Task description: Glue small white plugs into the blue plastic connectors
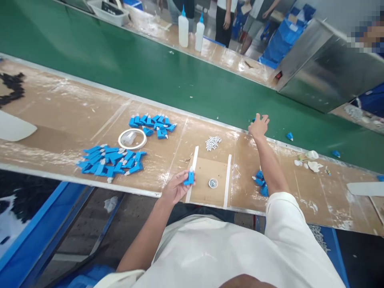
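Between the fingers of my left hand (177, 186) is a small L-shaped blue plastic piece (189, 178) with a white tip, held above the near edge of the bench. My right hand (259, 126) reaches out to the edge of the green conveyor belt (222, 96), fingers spread. Beside its fingertips a bit of another blue piece (253, 119) shows, mostly hidden by the hand. In front of me, a small round dish (213, 183) stands between two white strips, and a pile of small silvery parts (213, 143) lies beyond it.
Blue pieces are heaped at left (111, 160), farther back (156, 124) and under my right forearm (260, 184). A white ring (120, 140) lies between the left heaps. More blue pieces (289, 136) ride the belt. Two bottles (183, 32) and a metal housing (327, 68) stand beyond; people are behind.
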Action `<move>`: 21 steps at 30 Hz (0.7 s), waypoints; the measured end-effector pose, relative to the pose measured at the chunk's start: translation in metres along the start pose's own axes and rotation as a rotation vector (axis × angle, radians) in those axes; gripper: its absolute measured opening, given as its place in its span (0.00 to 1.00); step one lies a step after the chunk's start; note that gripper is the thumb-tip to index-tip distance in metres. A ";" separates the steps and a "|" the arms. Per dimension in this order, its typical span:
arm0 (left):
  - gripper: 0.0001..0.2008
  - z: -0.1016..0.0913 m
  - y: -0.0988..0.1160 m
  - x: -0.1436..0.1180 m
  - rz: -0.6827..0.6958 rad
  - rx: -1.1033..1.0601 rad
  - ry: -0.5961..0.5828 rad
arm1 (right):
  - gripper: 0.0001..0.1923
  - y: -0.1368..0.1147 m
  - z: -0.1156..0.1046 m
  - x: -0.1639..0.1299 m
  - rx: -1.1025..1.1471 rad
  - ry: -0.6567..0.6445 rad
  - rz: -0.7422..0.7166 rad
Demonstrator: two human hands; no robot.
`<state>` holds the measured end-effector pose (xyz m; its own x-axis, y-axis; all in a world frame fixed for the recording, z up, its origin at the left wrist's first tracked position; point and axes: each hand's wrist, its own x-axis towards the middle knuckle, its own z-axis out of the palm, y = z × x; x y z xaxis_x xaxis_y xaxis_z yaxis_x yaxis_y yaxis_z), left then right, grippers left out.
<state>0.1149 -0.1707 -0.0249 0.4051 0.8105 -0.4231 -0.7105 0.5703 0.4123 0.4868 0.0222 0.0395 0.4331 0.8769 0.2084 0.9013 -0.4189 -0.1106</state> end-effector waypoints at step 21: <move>0.09 -0.005 0.002 -0.007 0.103 0.130 0.076 | 0.10 0.158 -0.055 -0.065 0.104 -0.786 -0.321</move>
<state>0.1079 -0.1756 -0.0251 0.2857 0.8558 -0.4312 -0.6636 0.5013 0.5552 0.6012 -0.1136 0.0616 -0.0103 0.8740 -0.4858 0.9569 -0.1323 -0.2584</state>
